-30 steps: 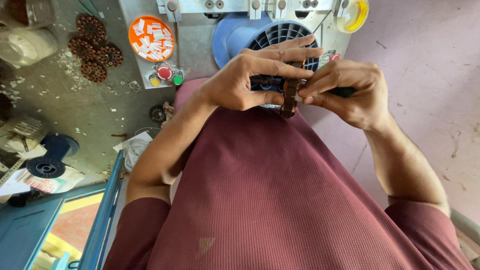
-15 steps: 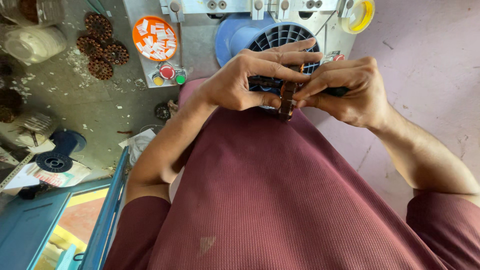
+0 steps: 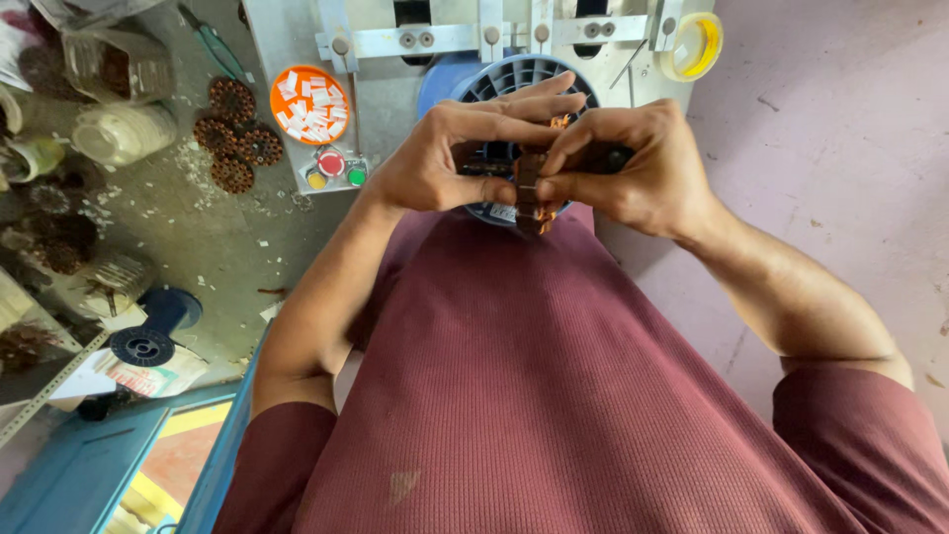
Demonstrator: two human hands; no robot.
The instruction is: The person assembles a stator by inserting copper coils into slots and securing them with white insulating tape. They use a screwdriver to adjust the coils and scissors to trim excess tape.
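Head view, from left to right: at the far left some jars (image 3: 124, 131) and brown wound coils (image 3: 232, 138) lie on a dirty grey floor (image 3: 198, 237), and a black spool (image 3: 146, 341) sits lower down beside papers. Next comes an orange dish (image 3: 309, 104) with small white slips, resting on a grey metal machine (image 3: 297, 40), with red, yellow and green buttons (image 3: 331, 168) just below the dish. In the middle, a blue ribbed wheel (image 3: 514, 79) shows behind the hands.

The left hand (image 3: 445, 158) and the right hand (image 3: 633, 173) are close together, fingertips nearly touching, and both pinch one small dark brown part (image 3: 531, 193) with copper wire on it. This part is held in the air in front of the wheel, above the person's maroon shirt (image 3: 554, 396).

The part seems light and stiff, but the thin copper wire is probably delicate and can bend or break. I judge it is better to grip the hard dark body at its sides, not the wire.

At the far right, a yellow tape roll (image 3: 697, 44) lies on the corner of the machine, beside a pale pink floor (image 3: 850, 148).
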